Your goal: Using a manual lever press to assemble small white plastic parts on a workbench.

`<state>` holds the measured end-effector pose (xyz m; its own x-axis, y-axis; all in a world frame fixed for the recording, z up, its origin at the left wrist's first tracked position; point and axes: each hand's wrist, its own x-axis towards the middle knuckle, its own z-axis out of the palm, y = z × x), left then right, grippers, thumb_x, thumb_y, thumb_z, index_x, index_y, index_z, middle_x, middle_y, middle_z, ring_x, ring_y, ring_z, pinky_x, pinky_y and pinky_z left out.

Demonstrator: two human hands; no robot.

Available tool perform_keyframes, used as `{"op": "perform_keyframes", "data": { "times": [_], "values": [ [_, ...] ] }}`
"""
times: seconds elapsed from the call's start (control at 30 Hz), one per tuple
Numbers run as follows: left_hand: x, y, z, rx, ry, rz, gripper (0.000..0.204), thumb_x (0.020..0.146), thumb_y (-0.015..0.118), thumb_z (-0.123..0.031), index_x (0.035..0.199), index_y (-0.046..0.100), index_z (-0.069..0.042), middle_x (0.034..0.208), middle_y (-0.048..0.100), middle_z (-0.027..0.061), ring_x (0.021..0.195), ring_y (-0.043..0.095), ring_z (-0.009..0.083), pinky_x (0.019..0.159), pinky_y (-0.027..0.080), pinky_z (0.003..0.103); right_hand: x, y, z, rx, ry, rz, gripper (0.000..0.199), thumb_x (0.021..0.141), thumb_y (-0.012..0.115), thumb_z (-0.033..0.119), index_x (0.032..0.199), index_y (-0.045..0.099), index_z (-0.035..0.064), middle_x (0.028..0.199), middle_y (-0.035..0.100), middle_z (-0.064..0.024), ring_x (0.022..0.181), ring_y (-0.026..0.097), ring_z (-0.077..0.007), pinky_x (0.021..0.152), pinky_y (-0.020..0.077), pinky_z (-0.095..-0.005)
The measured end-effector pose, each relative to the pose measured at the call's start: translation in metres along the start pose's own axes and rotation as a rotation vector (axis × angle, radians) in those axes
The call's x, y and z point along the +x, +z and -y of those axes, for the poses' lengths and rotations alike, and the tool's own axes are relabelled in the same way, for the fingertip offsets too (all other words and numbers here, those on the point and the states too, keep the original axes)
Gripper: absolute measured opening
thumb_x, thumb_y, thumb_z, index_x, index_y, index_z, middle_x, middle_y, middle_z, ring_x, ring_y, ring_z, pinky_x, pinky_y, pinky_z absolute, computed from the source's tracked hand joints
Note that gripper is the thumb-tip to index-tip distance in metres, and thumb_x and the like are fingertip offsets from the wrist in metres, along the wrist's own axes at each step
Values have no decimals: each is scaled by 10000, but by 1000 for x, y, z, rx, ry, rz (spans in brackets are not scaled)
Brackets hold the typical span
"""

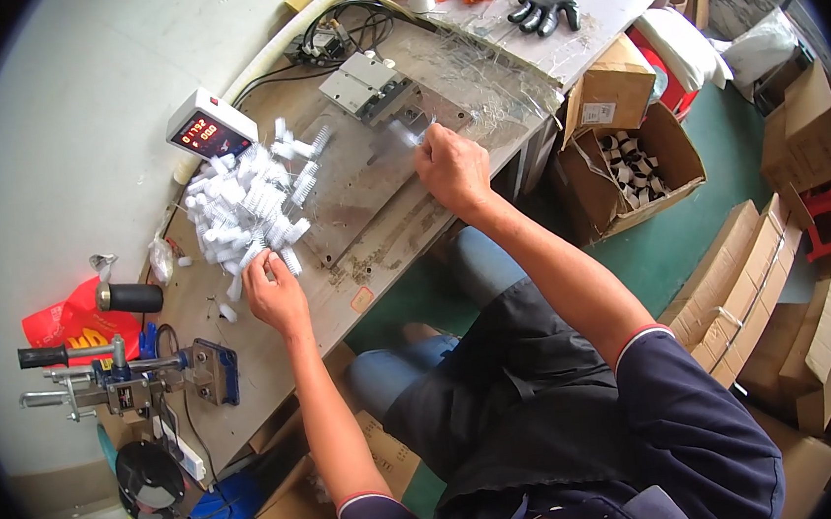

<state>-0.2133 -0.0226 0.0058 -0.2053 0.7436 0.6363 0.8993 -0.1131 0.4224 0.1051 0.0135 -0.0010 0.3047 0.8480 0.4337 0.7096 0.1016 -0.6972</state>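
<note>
A heap of small white brush-like pieces (237, 201) with bristles lies on the workbench. At the heap's near edge my left hand (276, 293) has its fingers bent down and closed among the pieces; what they grip is hidden. My right hand (454, 167) is closed in a pinch, to the right of the heap. A pale piece (407, 134), smeared by motion, shows at its fingertips, too blurred to name. Just beyond that hand a metal fixture block (366, 86) sits on a flat metal plate (351, 201).
A white counter box (211, 124) with red digits stands behind the heap. On the left is a lever press (129, 378). A black work glove (547, 9) lies on the bench's far end. An open carton (663, 203) and more cardboard stand at the right.
</note>
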Motion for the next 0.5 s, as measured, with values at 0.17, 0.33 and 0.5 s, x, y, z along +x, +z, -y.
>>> {"op": "perform_keyframes", "data": {
  "times": [0.17, 0.33, 0.5],
  "values": [
    [-1, 3, 4, 69, -3, 19, 145, 923, 665, -101, 1045, 723, -49, 1008, 702, 95, 898, 681, 270, 811, 534, 403, 4, 3, 2, -3, -9, 6, 155, 897, 624, 184, 858, 563, 47, 866, 688, -191, 780, 681, -429, 675, 527, -545],
    [-2, 2, 0, 94, -38, 56, 142, 928, 655, -95, 1044, 724, -50, 1008, 701, 94, 890, 681, 266, 803, 535, 399, 4, 1, -2, 15, 65, 78, 168, 906, 625, 199, 871, 569, 45, 871, 690, -185, 796, 679, -428, 694, 524, -539],
    [-2, -3, 0, 21, -86, 71, 138, 943, 656, -99, 1045, 732, -46, 1012, 698, 98, 880, 675, 266, 807, 536, 380, 5, -1, 2, 42, 70, 81, 163, 896, 653, 191, 840, 574, 60, 835, 682, -159, 757, 673, -405, 657, 513, -511]
  ]
}}
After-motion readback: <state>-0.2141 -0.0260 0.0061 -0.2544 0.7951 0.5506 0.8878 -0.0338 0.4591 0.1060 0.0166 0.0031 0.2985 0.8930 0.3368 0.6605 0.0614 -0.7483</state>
